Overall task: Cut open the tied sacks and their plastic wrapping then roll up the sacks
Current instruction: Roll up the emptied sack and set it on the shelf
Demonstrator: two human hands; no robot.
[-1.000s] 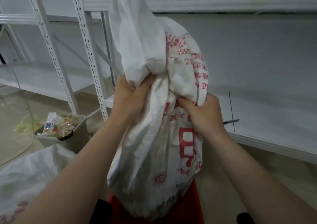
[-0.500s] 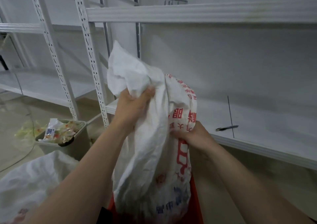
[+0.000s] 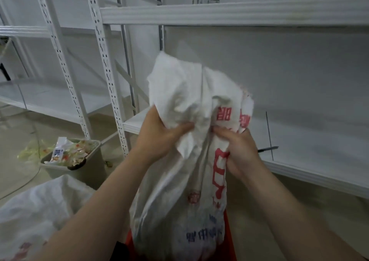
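Sack (image 3: 175,200) upright at centre, neck bunched. Left hand (image 3: 159,139) at neck's 9 o'clock, right hand (image 3: 239,153) at 3 o'clock; fingers of both curled, gripping cloth. Second sack (image 3: 36,216) at 8 o'clock.

From where I stand this is a storeroom: white metal racking (image 3: 103,81) with slotted uprights lines a plain pale wall (image 3: 279,65), its shelf boards (image 3: 309,141) deep and wide. The floor (image 3: 18,133) is smooth and dull. A grey bin (image 3: 89,168) (stuffed with snack wrappers (image 3: 65,153)) stands by an upright, a printed woven sack (image 3: 185,181) is being handled, and a second sack (image 3: 36,210) slumps on the floor.
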